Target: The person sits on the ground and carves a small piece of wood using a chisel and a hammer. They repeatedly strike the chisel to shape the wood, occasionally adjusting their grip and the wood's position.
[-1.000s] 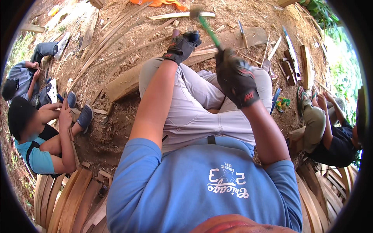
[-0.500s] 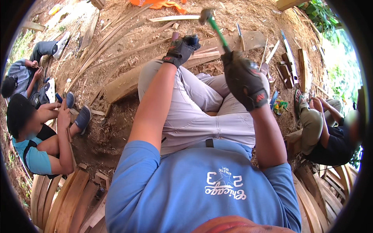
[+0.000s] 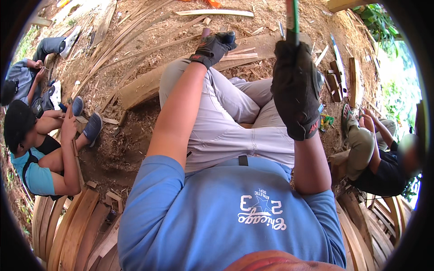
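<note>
My right hand (image 3: 296, 90), in a black work glove, is closed around the green handle of a hammer (image 3: 293, 20). The handle points up and the hammer's head is beyond the top edge of the view. My left hand (image 3: 211, 50), also gloved, is wrapped round a tool with a dark, rounded end (image 3: 231, 36); the rest of it is hidden. A brown cylindrical piece (image 3: 205, 32) sticks up beside that hand. Beneath the left hand lies a thick wooden plank (image 3: 144, 92), reaching across in front of my crossed legs, with split strips of wood (image 3: 239, 57) on it.
A long blade-like tool (image 3: 339, 63) and brown wooden blocks (image 3: 334, 86) lie to the right. Long strips (image 3: 108, 58) and shavings cover the ground at the left. Two people sit at the left and another person (image 3: 377, 153) at the right. Curved boards (image 3: 68, 230) stand behind.
My right hand has come up and closer with the hammer, whose head has left the view at the top. The left hand has shifted only slightly, its grip kept.
</note>
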The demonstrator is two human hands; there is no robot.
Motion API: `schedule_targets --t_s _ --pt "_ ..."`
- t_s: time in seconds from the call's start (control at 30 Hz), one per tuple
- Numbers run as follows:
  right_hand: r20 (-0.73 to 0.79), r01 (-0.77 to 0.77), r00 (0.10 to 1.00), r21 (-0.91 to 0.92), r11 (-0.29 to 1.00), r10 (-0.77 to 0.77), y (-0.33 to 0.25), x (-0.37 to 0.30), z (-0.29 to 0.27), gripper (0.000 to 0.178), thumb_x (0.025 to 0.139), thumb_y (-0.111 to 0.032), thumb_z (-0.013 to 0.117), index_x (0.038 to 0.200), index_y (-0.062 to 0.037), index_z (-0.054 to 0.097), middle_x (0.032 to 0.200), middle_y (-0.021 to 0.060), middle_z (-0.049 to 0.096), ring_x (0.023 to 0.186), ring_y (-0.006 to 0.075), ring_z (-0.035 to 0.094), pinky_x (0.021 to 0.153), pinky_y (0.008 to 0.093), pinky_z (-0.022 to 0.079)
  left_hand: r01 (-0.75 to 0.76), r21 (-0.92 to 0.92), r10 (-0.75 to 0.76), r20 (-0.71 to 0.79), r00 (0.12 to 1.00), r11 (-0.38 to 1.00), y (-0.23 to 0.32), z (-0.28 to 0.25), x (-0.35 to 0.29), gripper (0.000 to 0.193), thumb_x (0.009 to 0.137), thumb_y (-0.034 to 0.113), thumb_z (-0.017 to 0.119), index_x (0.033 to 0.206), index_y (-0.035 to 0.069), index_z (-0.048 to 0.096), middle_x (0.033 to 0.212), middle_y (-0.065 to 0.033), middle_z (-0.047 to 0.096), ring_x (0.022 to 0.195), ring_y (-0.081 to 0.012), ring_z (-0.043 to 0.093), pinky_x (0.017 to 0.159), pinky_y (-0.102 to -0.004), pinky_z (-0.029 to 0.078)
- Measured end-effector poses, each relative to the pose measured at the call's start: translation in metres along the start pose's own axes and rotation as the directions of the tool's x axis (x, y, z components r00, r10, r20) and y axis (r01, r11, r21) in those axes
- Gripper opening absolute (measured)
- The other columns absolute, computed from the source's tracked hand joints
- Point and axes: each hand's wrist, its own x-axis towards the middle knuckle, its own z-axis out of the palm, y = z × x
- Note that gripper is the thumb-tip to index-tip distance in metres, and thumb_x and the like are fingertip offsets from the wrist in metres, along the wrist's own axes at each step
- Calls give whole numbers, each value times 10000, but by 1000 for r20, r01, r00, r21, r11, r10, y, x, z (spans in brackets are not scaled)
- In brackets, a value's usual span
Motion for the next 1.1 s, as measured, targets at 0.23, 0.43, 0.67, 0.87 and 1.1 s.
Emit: schedule_targets --t_s 0.23,0.43,0.67,0.87,1.1 --pt "277 79 960 -161 984 -32 77 -14 39 227 1082 -221 532 953 -35 557 702 218 626 684 448 651 568 519 461 37 296 -33 -17 999 954 9 6 8 359 967 342 746 1170 48 718 1138 -74 782 1124 -195 688 1068 -344 474" --pt "-132 73 988 -34 997 -76 28 -3 25 243 1072 -260 580 960 -48 537 667 178 621 600 415 639 513 527 451 -25 750 64 -23 998 661 11 0 -4 357 994 377 686 1202 89 726 1151 -63 780 1121 -212 692 1125 -366 426" --pt "318 -87 936 -212 973 153 93 -21 54 283 1070 -239 478 973 -11 614 786 241 658 794 454 675 649 560 500 50 751 -10 -58 998 659 41 18 -10 320 966 394 700 1146 136 759 1148 -84 765 1097 -255 685 1052 -387 472" --pt "445 -215 842 -242 946 305 133 -59 90 299 1079 -263 408 1078 -25 589 881 250 664 872 497 665 772 602 510 72 760 -9 -86 996 646 52 21 -6 301 928 352 750 1137 135 764 1130 -105 751 1121 -276 672 1010 -403 497" --pt "521 -288 747 -308 907 414 157 -64 144 367 1061 -292 435 1073 -5 662 1035 297 707 1003 493 673 836 582 526 184 590 -48 -239 970 786 39 8 -7 247 921 281 778 1095 108 747 1011 -44 755 934 -177 691 900 -370 544"
